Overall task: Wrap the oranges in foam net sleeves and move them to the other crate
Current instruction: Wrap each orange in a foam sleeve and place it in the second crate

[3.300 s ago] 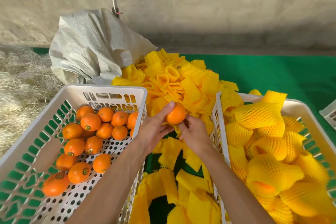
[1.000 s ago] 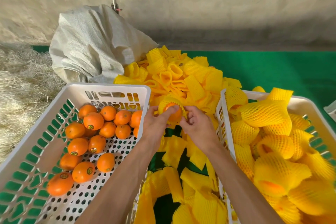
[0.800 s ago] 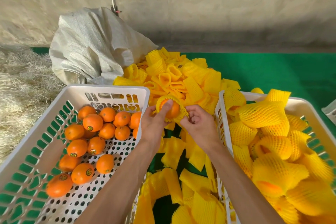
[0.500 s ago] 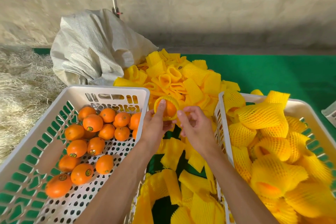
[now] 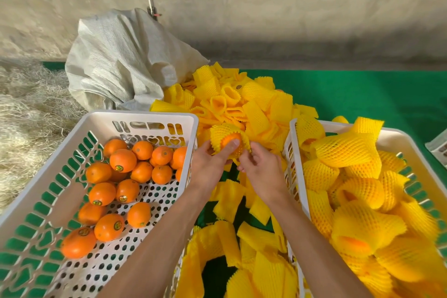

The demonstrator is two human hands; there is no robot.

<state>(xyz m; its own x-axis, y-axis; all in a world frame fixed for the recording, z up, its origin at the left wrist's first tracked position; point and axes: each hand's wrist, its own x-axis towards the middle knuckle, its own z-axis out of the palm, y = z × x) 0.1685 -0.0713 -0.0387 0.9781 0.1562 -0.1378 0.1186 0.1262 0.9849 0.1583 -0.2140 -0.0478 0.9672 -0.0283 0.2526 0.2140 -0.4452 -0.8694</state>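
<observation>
- Between the two crates, both hands hold one orange (image 5: 230,141) that sits partly inside a yellow foam net sleeve (image 5: 223,131); the fruit's near face is bare.
- Left hand (image 5: 210,166): fingers curled round the orange from the left, thumb pressed on its bare face.
- Right hand (image 5: 263,170): fingertips pinching the sleeve's edge at the orange's right side.
- Left crate (image 5: 154,120): white plastic, slotted walls and a perforated floor, holding bare oranges (image 5: 122,161). They are grouped toward its far right corner and trail down toward the near left, several with small round stickers. Much of the floor shows.
- Right crate (image 5: 396,136): white plastic too, heaped with sleeved oranges (image 5: 343,150), the yellow netting flaring at the ends and orange showing through some openings. The heap rises above the rim.
- Loose foam sleeves (image 5: 244,106): a pile beyond the hands, between the crates' far ends, and more flattened ones scattered in the gap under the forearms.
- Green cloth (image 5: 358,94) lies beneath the crates and sleeves.
- White woven sack (image 5: 121,60): slumped behind the left crate, touching the sleeve pile, with dry straw (image 5: 26,113) to its left.
</observation>
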